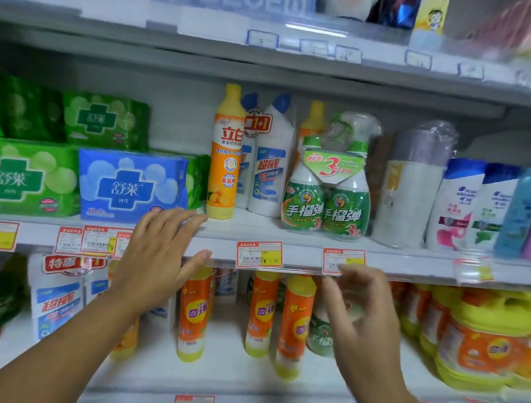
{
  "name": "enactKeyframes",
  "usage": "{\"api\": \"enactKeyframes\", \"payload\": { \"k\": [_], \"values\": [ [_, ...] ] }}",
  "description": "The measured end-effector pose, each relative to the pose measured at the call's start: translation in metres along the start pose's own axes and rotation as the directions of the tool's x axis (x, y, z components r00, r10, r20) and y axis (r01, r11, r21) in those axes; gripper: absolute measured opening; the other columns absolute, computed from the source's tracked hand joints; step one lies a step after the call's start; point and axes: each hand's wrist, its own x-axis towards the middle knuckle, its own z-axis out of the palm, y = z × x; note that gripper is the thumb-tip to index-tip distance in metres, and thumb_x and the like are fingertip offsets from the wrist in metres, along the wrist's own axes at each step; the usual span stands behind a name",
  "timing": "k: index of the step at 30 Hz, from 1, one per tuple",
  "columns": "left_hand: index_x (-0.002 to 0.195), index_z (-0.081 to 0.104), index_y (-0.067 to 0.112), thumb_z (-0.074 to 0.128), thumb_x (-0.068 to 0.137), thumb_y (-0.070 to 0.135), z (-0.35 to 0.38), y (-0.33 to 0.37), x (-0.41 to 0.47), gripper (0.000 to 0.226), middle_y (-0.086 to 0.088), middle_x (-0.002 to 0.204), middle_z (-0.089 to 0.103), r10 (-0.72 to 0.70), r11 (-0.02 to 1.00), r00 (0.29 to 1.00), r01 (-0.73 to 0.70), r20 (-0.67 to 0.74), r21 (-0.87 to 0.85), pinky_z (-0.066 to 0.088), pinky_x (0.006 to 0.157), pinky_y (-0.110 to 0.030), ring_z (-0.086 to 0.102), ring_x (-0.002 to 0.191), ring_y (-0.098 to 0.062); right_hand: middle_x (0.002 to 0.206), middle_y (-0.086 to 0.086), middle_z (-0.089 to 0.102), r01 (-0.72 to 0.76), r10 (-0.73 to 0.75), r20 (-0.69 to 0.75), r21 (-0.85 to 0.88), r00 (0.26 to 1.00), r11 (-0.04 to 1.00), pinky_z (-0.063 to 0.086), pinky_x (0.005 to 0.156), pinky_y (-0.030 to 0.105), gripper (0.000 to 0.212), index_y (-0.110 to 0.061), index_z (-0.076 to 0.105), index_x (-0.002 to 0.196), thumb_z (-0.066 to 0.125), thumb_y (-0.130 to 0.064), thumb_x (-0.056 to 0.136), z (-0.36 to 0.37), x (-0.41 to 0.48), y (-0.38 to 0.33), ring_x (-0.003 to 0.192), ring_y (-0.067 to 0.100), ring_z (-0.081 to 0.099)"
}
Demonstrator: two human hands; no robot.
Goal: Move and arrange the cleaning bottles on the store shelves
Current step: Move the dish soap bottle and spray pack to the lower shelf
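Observation:
A tall yellow and orange dish-soap bottle (226, 153) stands upright on the middle shelf (255, 229). To its right are a white twin pack of toilet cleaner (269, 166) and a green twin pack of spray bottles (327, 194). My left hand (160, 256) is spread open with straight fingers, its fingertips at the shelf edge just left of the yellow bottle, holding nothing. My right hand (360, 309) hovers with loosely curled fingers, empty, in front of the lower shelf below the green pack. Orange bottles (260, 313) stand on the lower shelf between my hands.
Green and blue soft packs (130, 186) fill the middle shelf's left side. A wrapped grey container (409, 188) and shampoo bottles (456, 202) stand at the right. Yellow and orange jugs (483, 342) crowd the lower right. Price tags (259, 254) line the shelf edge.

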Motion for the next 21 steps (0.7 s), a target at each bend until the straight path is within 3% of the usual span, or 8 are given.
{"api": "enactKeyframes", "payload": {
  "k": [1,3,5,8,11,15,18,21],
  "values": [
    [0.136,0.032,0.023,0.022,0.09,0.057,0.0,0.0,0.0,0.059,-0.003,0.135,0.045,0.001,1.0,1.0,-0.001,0.001,-0.004,0.015,0.113,-0.042,0.034,0.128,-0.021,0.101,-0.008,0.056,0.087,-0.087,-0.021,-0.037,0.996,0.996,0.042,0.08,0.009,0.026,-0.034,0.051,0.103,0.065,-0.02,0.086,-0.005,0.026,-0.01,0.094,0.003,0.057],
    [0.136,0.033,0.022,0.022,0.09,0.058,0.0,0.0,0.0,0.059,-0.004,0.134,0.045,0.002,1.0,1.0,-0.002,0.004,-0.01,0.014,0.113,-0.042,0.034,0.128,-0.021,0.122,-0.003,0.05,0.116,-0.12,-0.01,-0.187,0.993,0.975,0.041,0.099,0.022,0.044,-0.025,0.046,0.128,0.063,-0.026,0.088,-0.008,0.08,-0.011,0.116,0.01,0.05],
    [0.136,0.033,0.022,0.022,0.09,0.058,-0.001,0.0,0.0,0.06,-0.004,0.134,0.046,0.0,1.0,1.0,0.0,0.009,-0.004,0.012,0.112,-0.041,0.034,0.127,-0.021,0.143,0.002,0.04,0.041,-0.028,0.049,-0.293,0.998,0.955,0.033,0.111,0.034,0.07,-0.015,0.03,0.144,0.066,-0.032,0.086,-0.005,0.12,-0.006,0.133,0.018,0.038],
    [0.136,0.034,0.022,0.021,0.09,0.058,-0.001,0.0,0.0,0.059,-0.004,0.133,0.046,0.0,1.0,1.0,0.001,0.02,-0.014,0.01,0.112,-0.039,0.035,0.126,-0.021,0.157,0.004,0.023,-0.163,0.221,0.155,-0.319,0.963,0.934,0.029,0.113,0.041,0.1,-0.012,0.009,0.151,0.073,-0.039,0.079,0.003,0.15,0.007,0.142,0.025,0.027],
    [0.134,0.036,0.022,0.022,0.09,0.058,-0.002,-0.001,0.0,0.058,-0.003,0.132,0.048,0.007,0.999,1.0,-0.007,0.009,-0.032,0.01,0.112,-0.038,0.036,0.125,-0.021,0.15,0.006,0.036,-0.324,0.399,0.211,-0.316,0.892,0.892,0.044,0.102,0.047,0.109,-0.013,0.015,0.149,0.083,-0.038,0.067,0.006,0.172,0.019,0.131,0.03,0.042],
    [0.133,0.037,0.022,0.026,0.09,0.057,-0.001,-0.002,0.0,0.056,-0.003,0.131,0.048,0.016,0.998,1.0,-0.016,-0.013,-0.063,0.009,0.112,-0.038,0.038,0.125,-0.021,0.138,0.011,0.043,-0.293,0.439,0.212,-0.492,0.873,0.82,0.044,0.1,0.048,0.103,-0.015,0.039,0.135,0.087,-0.05,0.051,0.01,0.188,0.026,0.124,0.03,0.043],
    [0.134,0.036,0.023,0.027,0.09,0.057,-0.001,-0.002,0.0,0.056,-0.002,0.131,0.048,0.016,0.997,1.0,-0.018,-0.015,-0.078,0.008,0.112,-0.037,0.037,0.126,-0.02,0.127,0.008,0.051,-0.338,0.447,0.322,-0.341,0.835,0.877,0.049,0.093,0.046,0.09,-0.017,0.037,0.128,0.088,-0.037,0.057,0.014,0.184,0.021,0.111,0.026,0.054],
    [0.136,0.032,0.025,0.026,0.09,0.057,-0.001,-0.005,0.0,0.057,-0.001,0.135,0.045,0.029,0.996,1.0,-0.03,-0.008,-0.09,0.004,0.113,-0.035,0.034,0.128,-0.018,0.112,0.0,0.061,-0.247,0.311,0.307,-0.23,0.9,0.941,0.052,0.077,0.033,0.076,-0.019,0.041,0.119,0.088,-0.028,0.06,0.016,0.17,0.016,0.095,0.018,0.06]
  ]
}}
